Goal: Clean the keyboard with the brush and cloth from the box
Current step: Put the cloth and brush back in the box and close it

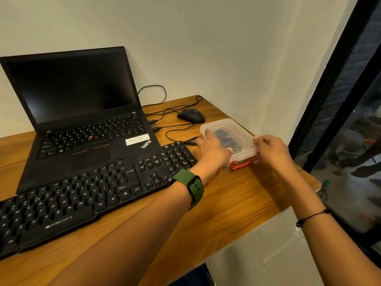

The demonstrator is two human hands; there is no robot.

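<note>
A black external keyboard (82, 199) lies across the wooden desk (237, 203), its right end close to a clear plastic box (233, 131) with a lid and a red front latch (241, 164). Dark items show through the lid; I cannot tell what they are. My left hand (212, 150), with a green watch on the wrist, grips the box's left side with fingers over the lid. On the box's right edge, my right hand (270, 150) holds the lid rim.
An open black laptop (78, 112) with a dark screen stands behind the keyboard. A black mouse (191, 116) and several cables lie behind the box. The desk's right edge is just past the box, by a dark glass door (350, 120).
</note>
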